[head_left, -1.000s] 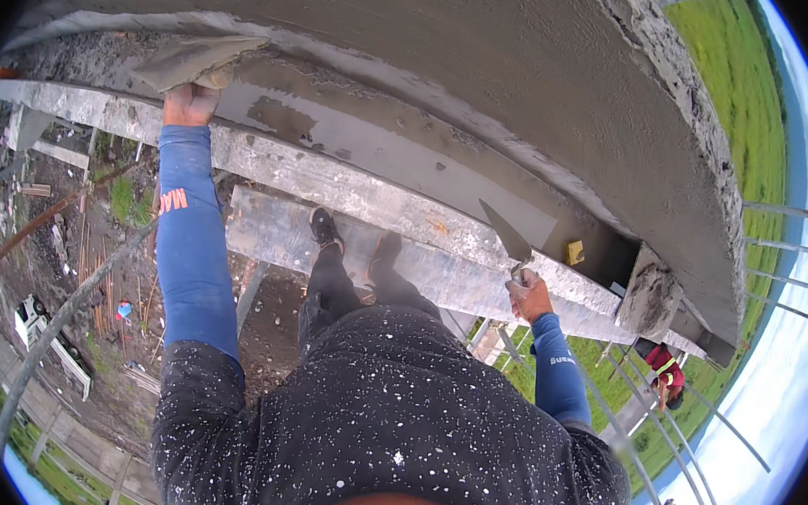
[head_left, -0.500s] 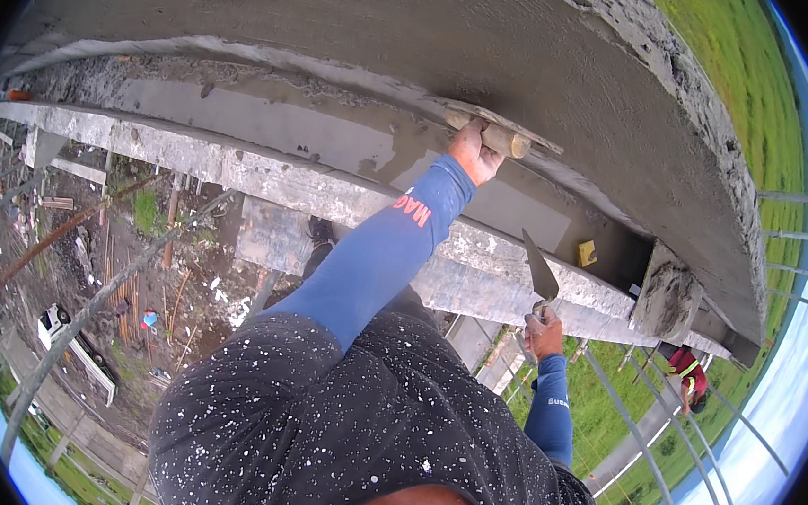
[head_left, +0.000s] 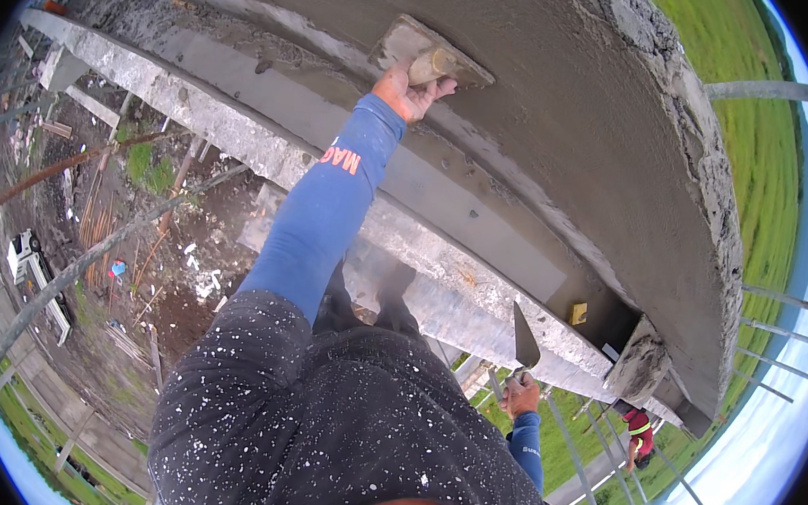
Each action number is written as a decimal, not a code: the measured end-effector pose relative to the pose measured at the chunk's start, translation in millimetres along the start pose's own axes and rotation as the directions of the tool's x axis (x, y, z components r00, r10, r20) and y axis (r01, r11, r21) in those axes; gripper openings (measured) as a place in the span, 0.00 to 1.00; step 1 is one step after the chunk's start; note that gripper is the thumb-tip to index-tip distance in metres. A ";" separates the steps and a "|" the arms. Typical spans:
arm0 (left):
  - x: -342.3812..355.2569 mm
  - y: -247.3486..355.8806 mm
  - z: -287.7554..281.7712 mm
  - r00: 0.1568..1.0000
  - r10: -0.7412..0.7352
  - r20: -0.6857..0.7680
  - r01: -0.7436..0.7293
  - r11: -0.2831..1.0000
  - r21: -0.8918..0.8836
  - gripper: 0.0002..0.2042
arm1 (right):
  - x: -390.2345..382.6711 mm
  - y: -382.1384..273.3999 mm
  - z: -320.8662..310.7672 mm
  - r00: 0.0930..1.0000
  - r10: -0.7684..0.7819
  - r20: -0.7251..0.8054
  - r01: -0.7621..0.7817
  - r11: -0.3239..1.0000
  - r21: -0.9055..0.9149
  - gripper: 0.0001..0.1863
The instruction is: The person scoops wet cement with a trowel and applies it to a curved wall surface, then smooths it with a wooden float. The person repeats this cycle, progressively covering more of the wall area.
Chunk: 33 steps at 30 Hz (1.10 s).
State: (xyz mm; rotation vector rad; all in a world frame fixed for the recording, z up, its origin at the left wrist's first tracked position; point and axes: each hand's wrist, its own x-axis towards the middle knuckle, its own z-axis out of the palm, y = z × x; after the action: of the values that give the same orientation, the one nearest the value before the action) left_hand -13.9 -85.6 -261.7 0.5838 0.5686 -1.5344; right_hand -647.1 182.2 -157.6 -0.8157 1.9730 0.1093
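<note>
With my left hand, fingers closed round its rounded handle, I hold a flat plastering float against the wet, gray plastered face of a concrete beam or wall. My right hand grips a pointed trowel, blade up, beside the pale concrete ledge. A trough of smooth gray screed runs between ledge and plastered face, with a small yellow block near its dark right end. A mortar-crusted piece stands at that end.
A co-worker in a red top is lower right. Metal scaffold poles cross both sides. My legs stand on a narrow platform high above muddy ground, where a white truck is parked. Grass lies beyond.
My left hand with the float swept right from the far left, then moved up and somewhat back left along the plaster. The trowel in my right hand sits lower in view.
</note>
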 end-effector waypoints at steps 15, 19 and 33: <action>-164.1 388.5 -35.4 0.498 0.867 -0.018 -0.825 0.480 0.300 0.19 | 1.1 -4.7 -7.3 0.999 0.051 0.015 -0.050 0.997 -0.051 0.03; -172.7 299.7 -53.1 0.528 0.849 0.001 -0.816 0.507 0.278 0.17 | 8.8 0.9 -14.7 0.999 0.032 0.026 -0.031 0.998 -0.058 0.05; 4.0 -315.7 -8.6 0.973 -0.227 0.040 0.229 0.971 -0.063 0.15 | 17.9 24.8 -20.1 0.992 -0.098 0.076 0.104 0.991 -0.080 0.07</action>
State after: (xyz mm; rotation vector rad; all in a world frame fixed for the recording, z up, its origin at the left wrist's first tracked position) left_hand -329.2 -69.9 -268.9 0.4522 0.6786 -1.7307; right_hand -682.3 184.5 -167.5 -0.9517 1.8664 0.1604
